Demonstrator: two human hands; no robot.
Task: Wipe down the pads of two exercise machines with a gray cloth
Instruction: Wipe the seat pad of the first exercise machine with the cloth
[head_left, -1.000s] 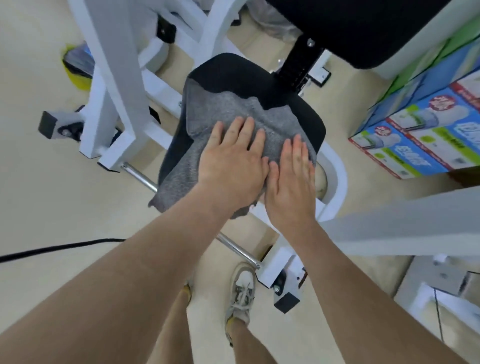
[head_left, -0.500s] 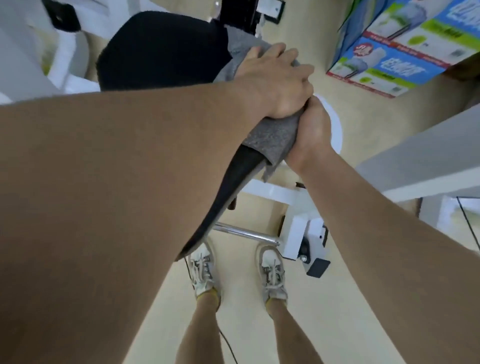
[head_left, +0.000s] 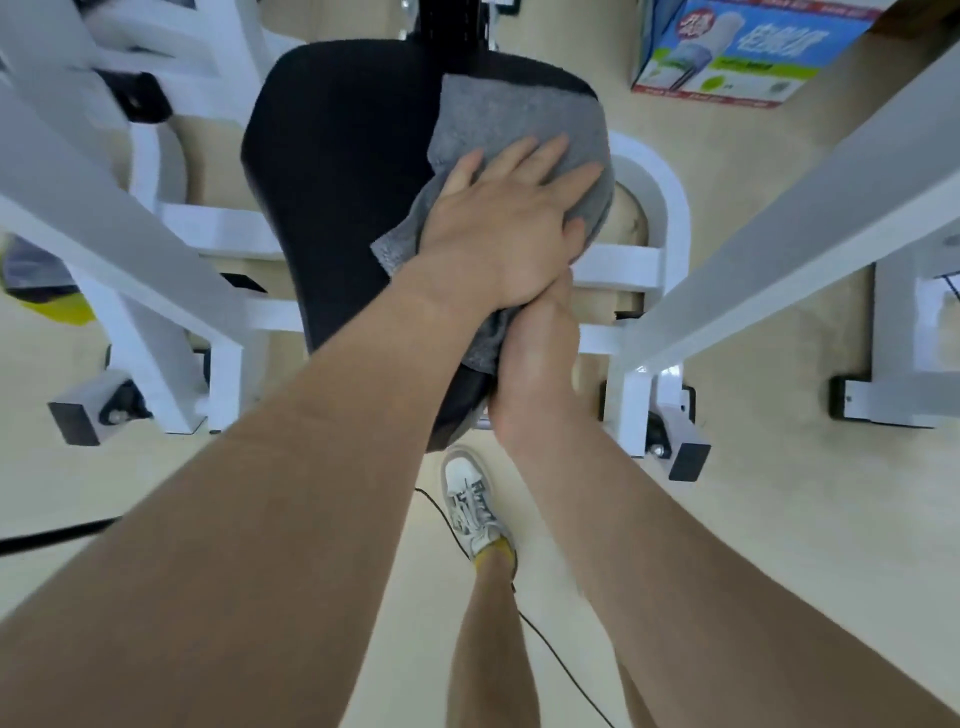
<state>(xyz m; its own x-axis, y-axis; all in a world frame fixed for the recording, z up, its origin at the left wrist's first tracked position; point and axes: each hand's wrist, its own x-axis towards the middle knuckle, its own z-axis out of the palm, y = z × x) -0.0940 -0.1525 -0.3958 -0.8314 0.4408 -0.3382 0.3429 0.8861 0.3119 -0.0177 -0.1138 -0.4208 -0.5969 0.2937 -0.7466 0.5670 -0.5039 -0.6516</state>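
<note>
A black seat pad (head_left: 332, 171) of a white exercise machine lies below me. A gray cloth (head_left: 509, 119) is draped over the pad's right side and hangs over its right edge. My left hand (head_left: 498, 218) lies flat on the cloth with its fingers spread, pressing it onto the pad. My right hand (head_left: 540, 343) is at the pad's near right edge, partly under the left hand, gripping the hanging part of the cloth; its fingers are hidden.
White frame bars (head_left: 769, 218) run on both sides of the seat, with black-capped feet (head_left: 685, 460) on the beige floor. A blue printed box (head_left: 748, 47) stands at the top right. A thin black cable (head_left: 550, 654) crosses the floor by my shoe (head_left: 475, 499).
The cloth and both hands have moved from the pad's middle to its right side. My left hand lies flat on top again, and my right hand has dropped to the pad's edge.
</note>
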